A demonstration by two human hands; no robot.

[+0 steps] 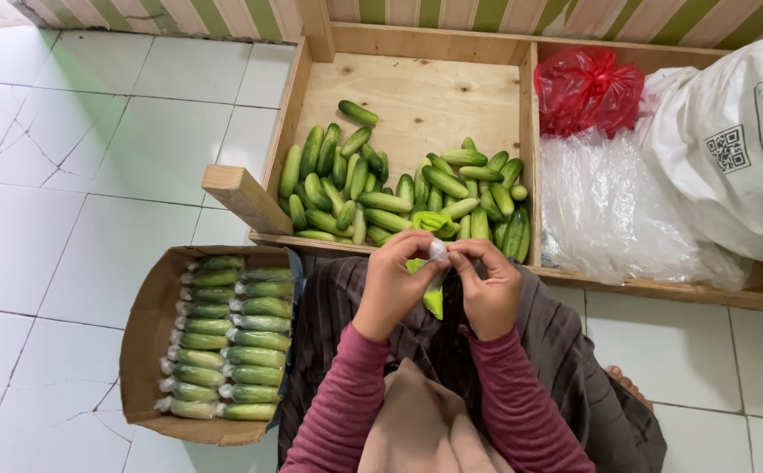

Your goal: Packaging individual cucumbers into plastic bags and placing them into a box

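Nearest the camera, over a lap covered in dark striped cloth (pixel 565 350), a cucumber (pixel 435 300) in a thin clear bag is held upright between two hands. The left hand (pixel 392 285) is curled, with its fingertips pinched on the gathered bag top (pixel 437 250); the right hand (pixel 489 293) is likewise pressed onto the same twisted plastic from the other side. Only the lower end of the cucumber is seen, hanging between the palms.

The cucumber is judged light, firm and smooth, so it would slide easily inside the slick film; the film itself is soft and easily torn. A hold is best taken at the bunched neck of the bag, just above the tip, while the body is steadied lightly rather than squeezed.

Just beside the left knee, a cardboard box (pixel 140 337) is set on the white tiled floor (pixel 40 228). Bagged cucumbers (pixel 228 337) are laid in it in two neat columns, each lying crosswise.

Beyond the hands, a wooden crate (pixel 412 44) is seen with a loose pile of bare cucumbers (pixel 399 188) heaped toward its near edge. In the next compartment to the right, a heap of clear bags (pixel 609 210) lies below a red bag (pixel 587 88), and a large white sack (pixel 731 149) is slumped against them. A striped wall (pixel 224 16) closes the far side.
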